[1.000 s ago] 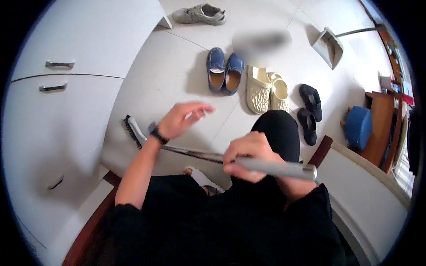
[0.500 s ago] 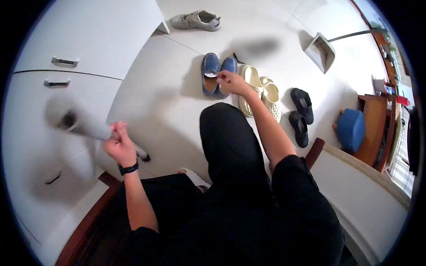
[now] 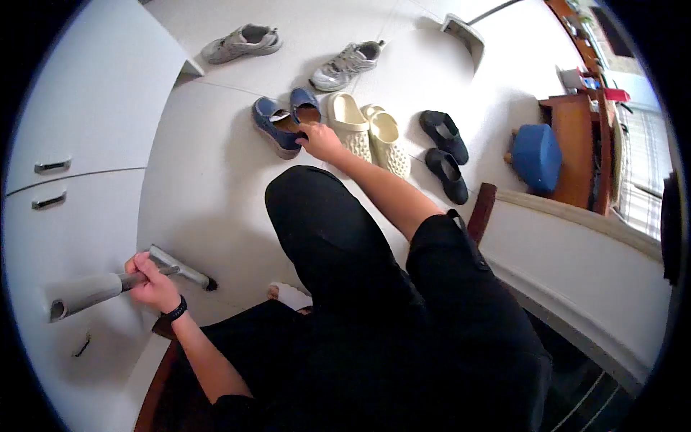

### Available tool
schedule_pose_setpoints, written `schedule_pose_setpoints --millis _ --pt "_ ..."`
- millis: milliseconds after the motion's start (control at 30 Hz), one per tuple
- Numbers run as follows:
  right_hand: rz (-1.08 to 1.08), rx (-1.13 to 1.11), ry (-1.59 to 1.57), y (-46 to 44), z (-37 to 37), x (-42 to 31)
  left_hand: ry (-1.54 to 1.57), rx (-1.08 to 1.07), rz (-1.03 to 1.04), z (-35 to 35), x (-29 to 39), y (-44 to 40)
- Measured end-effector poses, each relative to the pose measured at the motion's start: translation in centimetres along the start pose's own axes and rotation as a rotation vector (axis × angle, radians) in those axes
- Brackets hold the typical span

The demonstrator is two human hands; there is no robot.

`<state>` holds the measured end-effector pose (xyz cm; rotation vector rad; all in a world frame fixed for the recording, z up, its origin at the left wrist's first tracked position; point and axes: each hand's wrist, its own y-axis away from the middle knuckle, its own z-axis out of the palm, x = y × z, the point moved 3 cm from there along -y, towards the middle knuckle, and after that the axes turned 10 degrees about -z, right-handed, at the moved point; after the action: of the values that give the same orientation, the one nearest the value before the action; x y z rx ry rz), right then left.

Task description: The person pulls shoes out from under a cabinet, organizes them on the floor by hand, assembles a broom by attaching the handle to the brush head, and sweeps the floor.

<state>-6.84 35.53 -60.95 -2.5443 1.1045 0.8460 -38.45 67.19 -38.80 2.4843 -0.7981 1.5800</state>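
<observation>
My left hand is closed round the handle of a long-handled broom. Its pale head, dark at one end, is down by the floor near the cabinet. My right hand reaches down to a pair of blue loafers, its fingers closed at the heel end and partly hiding them. Just right of that hand stand cream clogs. Behind the loafers lies a grey sneaker, and a second grey sneaker is farther left.
Black shoes lie right of the clogs. A dustpan with a long handle is at the back. The white cabinet lines the left side. A blue-topped stool stands by wooden furniture at right.
The view has shifted right. A blurred grey shape behind the loafers is now a sharp sneaker on the floor. My right hand has moved to the loafers' heel end; the broom handle has swung lower.
</observation>
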Motion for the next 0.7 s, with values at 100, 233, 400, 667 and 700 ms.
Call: schedule_pose_setpoints --millis 100,233,400,667,700 --pt "-0.088 0.092 -0.103 1.6 -7.0 -1.1 -0.121 0.036 0.066 0.8 0.9 0.0" --pt "0.094 0.187 -0.168 6.8 -16.0 -0.2 -0.197 0.061 0.056 0.9 1.4 0.1" --pt "0.334 0.395 0.075 14.7 -25.4 7.9 -0.141 0.043 -0.009 0.9 0.3 -0.6" --pt "0.644 0.538 0.459 29.2 -31.7 22.6 -0.201 0.051 0.033 1.0 0.4 -0.3" --pt "0.673 0.529 0.512 31.4 -31.8 23.7 -0.208 0.041 0.029 1.1 0.4 -0.2"
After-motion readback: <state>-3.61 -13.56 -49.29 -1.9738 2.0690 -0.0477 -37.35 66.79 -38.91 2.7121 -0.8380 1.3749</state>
